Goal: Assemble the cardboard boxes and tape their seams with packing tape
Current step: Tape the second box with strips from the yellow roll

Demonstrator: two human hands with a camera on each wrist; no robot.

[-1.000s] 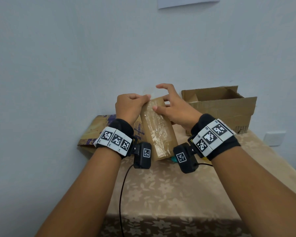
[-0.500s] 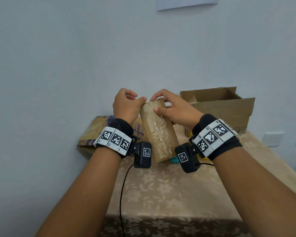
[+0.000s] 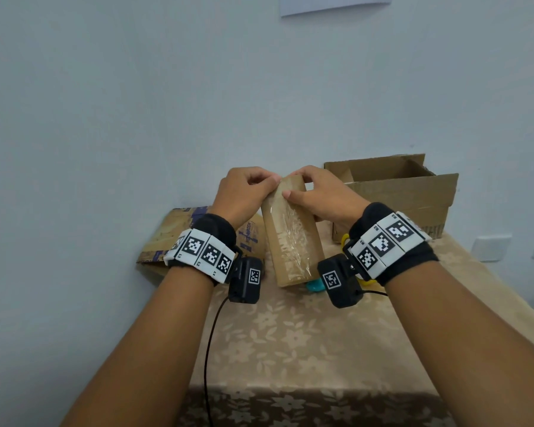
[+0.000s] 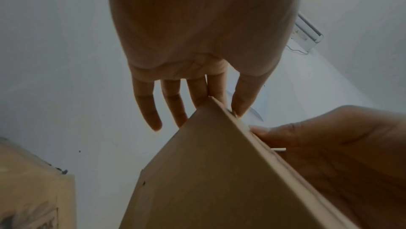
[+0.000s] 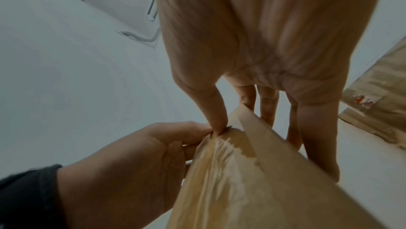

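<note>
A small brown cardboard box (image 3: 302, 257) stands tilted on the table between my hands. A strip of wrinkled clear packing tape (image 3: 290, 238) runs down its front face. My left hand (image 3: 244, 192) pinches the box's top left edge where the tape ends. My right hand (image 3: 321, 195) grips the top right, thumb on the front face and fingers behind. In the right wrist view the right thumb presses the tape (image 5: 219, 172) at the box (image 5: 296, 189) top, beside the left hand (image 5: 131, 163). The left wrist view shows the box (image 4: 208, 172) from its plain side.
A larger open cardboard box (image 3: 404, 192) stands at the back right. Flattened printed cardboard (image 3: 179, 232) leans by the wall at the left. A teal object (image 3: 314, 286) and a yellow one (image 3: 346, 238) lie behind my right wrist. A floral cloth covers the table (image 3: 290, 334).
My right hand's fingers, raised a second ago, have curled down onto the box top. The left hand has closed on the top edge. The box stands slightly more upright.
</note>
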